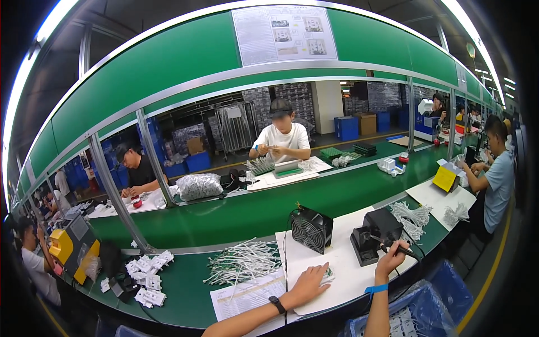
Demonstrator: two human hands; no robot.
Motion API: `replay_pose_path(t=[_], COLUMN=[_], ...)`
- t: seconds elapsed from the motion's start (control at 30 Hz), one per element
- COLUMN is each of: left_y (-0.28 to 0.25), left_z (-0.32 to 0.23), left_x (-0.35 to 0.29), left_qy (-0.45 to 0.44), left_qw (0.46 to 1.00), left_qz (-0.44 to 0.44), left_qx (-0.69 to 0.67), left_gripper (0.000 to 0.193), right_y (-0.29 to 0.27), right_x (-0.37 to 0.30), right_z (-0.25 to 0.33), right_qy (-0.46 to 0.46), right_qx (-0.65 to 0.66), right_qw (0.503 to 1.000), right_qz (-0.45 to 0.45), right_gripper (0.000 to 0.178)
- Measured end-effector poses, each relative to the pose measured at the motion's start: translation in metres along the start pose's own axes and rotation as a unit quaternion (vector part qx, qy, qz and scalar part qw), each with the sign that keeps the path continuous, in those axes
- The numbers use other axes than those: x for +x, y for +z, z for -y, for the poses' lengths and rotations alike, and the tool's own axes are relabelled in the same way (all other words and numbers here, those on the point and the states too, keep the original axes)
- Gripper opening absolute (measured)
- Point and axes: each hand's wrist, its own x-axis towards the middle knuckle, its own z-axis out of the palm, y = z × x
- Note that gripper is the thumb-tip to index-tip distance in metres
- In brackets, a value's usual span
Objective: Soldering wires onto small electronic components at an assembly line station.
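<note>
My left hand [309,286], with a black watch at the wrist, lies with its fingers stretched out on a white board [348,281]. Beside its fingertips, partly covered, is a small green and white part [328,275]; I cannot make out its details. My right hand [394,256], above a blue wristband, is closed round the dark handle of a soldering iron [408,252]. The iron's front end points left to the black iron holder [366,245], next to a black soldering station [386,226]. A black fan unit [311,229] stands upright behind my left hand.
White cables [244,261] lie piled left of the board, above a printed sheet [247,296]. White plastic housings [150,275] sit farther left. More white cables [410,219] lie right of the station. Blue-lined bins [415,303] stand below the edge. Co-workers sit across and at right.
</note>
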Motion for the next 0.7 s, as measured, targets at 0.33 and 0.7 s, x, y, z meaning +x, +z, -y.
replay_pose_path(t=[0.33, 0.7], left_y=[0.011, -0.007], left_z=[0.019, 0.034], left_x=[-0.004, -0.012], left_qy=[0.06, 0.085], left_qw=[0.994, 0.988], left_qz=[-0.02, -0.064], left_qx=[0.089, 0.112], left_gripper=[0.044, 0.043], right_y=[0.003, 0.006], right_x=[-0.03, -0.022], right_z=[-0.008, 0.001], right_qy=[0.028, 0.062], right_qx=[0.008, -0.017], right_qw=[0.996, 0.996], right_qz=[0.087, 0.068], right_gripper=[0.014, 0.011])
